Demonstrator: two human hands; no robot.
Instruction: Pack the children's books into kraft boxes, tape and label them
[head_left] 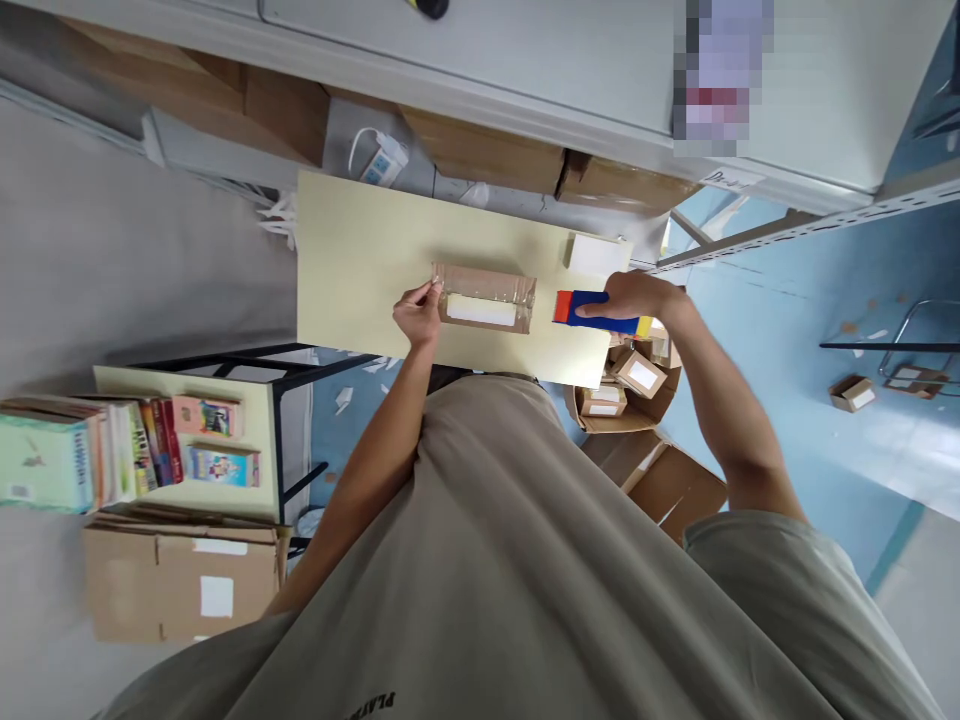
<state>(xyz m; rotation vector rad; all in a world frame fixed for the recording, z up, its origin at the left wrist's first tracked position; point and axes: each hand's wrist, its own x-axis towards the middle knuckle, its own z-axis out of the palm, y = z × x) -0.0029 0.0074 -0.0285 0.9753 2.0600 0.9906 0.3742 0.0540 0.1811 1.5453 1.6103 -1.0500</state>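
On the pale yellow table (352, 250) lies a small brown cardboard box (487, 283) with a white label on its front part. Shiny clear tape shows along its surface and right end. My left hand (418, 312) is closed in a pinch at the box's left end. To the right of the box, my right hand (637, 297) is wrapped round a long blue object (589, 308) with a red end and a yellow end. Its red end points towards the box and stays apart from it. What kind of thing it is, I cannot make out.
A white slip stack (598, 254) lies at the table's far right. Below it, an open carton (622, 425) holds several small boxes. Books (135, 450) stand on a side table at left. A grey shelf (487, 90) overhangs the back; a power strip (385, 160) lies behind.
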